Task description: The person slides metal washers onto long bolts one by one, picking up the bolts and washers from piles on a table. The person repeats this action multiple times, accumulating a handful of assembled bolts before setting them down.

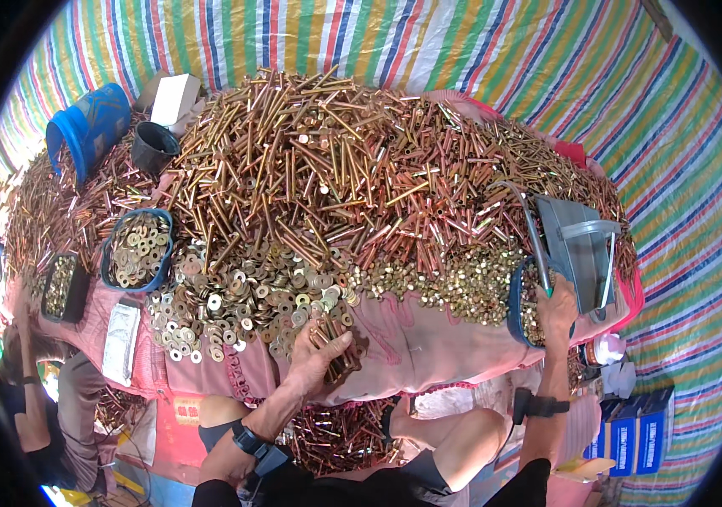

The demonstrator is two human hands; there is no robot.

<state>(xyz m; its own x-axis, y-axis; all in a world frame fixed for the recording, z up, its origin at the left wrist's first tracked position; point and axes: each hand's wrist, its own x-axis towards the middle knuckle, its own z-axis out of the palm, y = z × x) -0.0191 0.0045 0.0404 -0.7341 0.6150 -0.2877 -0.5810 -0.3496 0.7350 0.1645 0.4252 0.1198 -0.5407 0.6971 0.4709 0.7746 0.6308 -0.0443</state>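
My left hand (320,353) is closed around a bundle of several bolts (342,365), held over the front edge of the cloth-covered work surface. Flat washers (234,296) lie heaped just beyond it. On the right, my right hand (557,306) has its fingers curled at a blue bowl (514,314) of small nuts (530,313). A curved grey metal bar (532,221) ends in a green tip by those fingers; what they hold is too small to make out. Loose nuts (437,283) spread left of the bowl.
A large mound of long bolts (293,160) fills the back. A grey dustpan-like scoop (568,241) stands at right. At left are a blue bucket (91,127), black cup (155,148), washer bowl (162,270) and another person's arm (30,338). Blue boxes (638,435) stand lower right.
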